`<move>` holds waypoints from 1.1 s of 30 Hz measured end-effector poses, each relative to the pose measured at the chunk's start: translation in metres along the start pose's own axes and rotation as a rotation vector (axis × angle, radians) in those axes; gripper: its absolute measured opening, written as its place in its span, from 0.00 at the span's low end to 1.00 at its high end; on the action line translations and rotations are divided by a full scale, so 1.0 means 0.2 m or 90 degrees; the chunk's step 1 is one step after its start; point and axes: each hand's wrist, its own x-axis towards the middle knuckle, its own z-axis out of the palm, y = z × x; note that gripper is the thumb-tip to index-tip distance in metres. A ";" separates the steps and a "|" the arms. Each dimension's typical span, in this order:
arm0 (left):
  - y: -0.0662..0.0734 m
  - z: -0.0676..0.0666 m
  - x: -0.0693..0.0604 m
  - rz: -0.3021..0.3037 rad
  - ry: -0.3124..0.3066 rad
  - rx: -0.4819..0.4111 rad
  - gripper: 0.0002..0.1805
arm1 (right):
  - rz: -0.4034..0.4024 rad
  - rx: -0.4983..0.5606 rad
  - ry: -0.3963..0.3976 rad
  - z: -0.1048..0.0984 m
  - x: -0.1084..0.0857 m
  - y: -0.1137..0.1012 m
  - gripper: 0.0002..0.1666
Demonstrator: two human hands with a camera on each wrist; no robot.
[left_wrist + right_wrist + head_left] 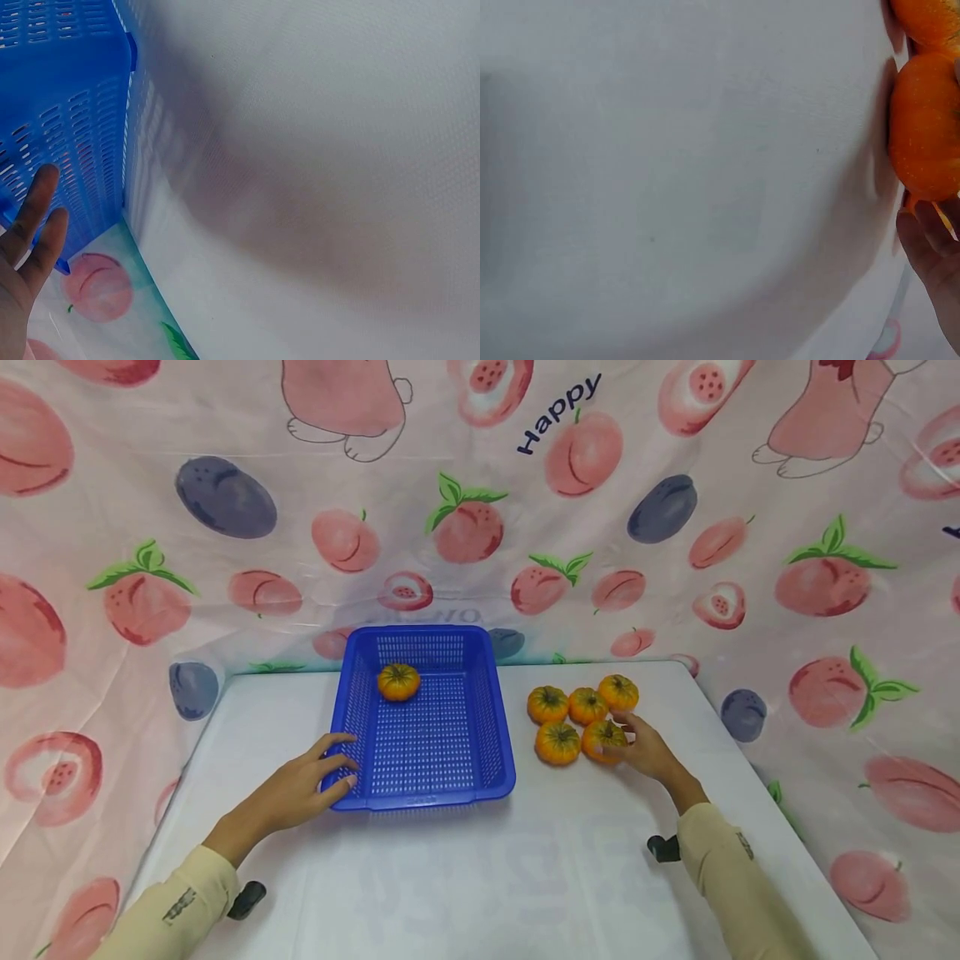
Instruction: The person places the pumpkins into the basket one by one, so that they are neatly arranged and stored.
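Observation:
A blue plastic basket [423, 802] with one small orange pumpkin [398, 682] inside stands left of centre. The left hand [303, 785] rests at the basket's left rim, fingers spread over the edge; the left wrist view shows that hand [26, 255] beside the basket's slotted wall [90, 150]. To the right of the basket lie several orange pumpkins in a cluster. The right hand [641, 747] has its fingers around the front right pumpkin [602, 742]. In the right wrist view, the fingers of this hand [934, 255] are at the side of a pumpkin [926, 127].
The other clustered pumpkins, such as the front left one [557, 743] and the back right one [618, 692], sit close beside the right hand's pumpkin. A white table [450, 885] lies under everything, with a fruit-patterned cloth [420, 543] behind and at the sides.

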 end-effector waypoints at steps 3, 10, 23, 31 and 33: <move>0.00 0.00 0.00 -0.001 -0.002 -0.001 0.17 | 0.041 -0.005 -0.020 0.00 -0.01 0.00 0.54; 0.00 0.00 0.01 0.002 -0.006 0.003 0.17 | 0.052 -0.028 -0.043 -0.02 -0.03 0.00 0.57; -0.02 0.02 0.00 0.004 -0.003 0.002 0.17 | 0.031 -0.034 -0.050 -0.01 0.00 0.03 0.58; -0.03 0.02 0.00 0.002 -0.004 0.004 0.17 | 0.049 -0.019 -0.053 0.00 -0.02 0.02 0.57; -0.03 0.02 0.00 0.005 -0.004 0.004 0.16 | 0.058 -0.018 -0.050 -0.01 -0.03 0.01 0.57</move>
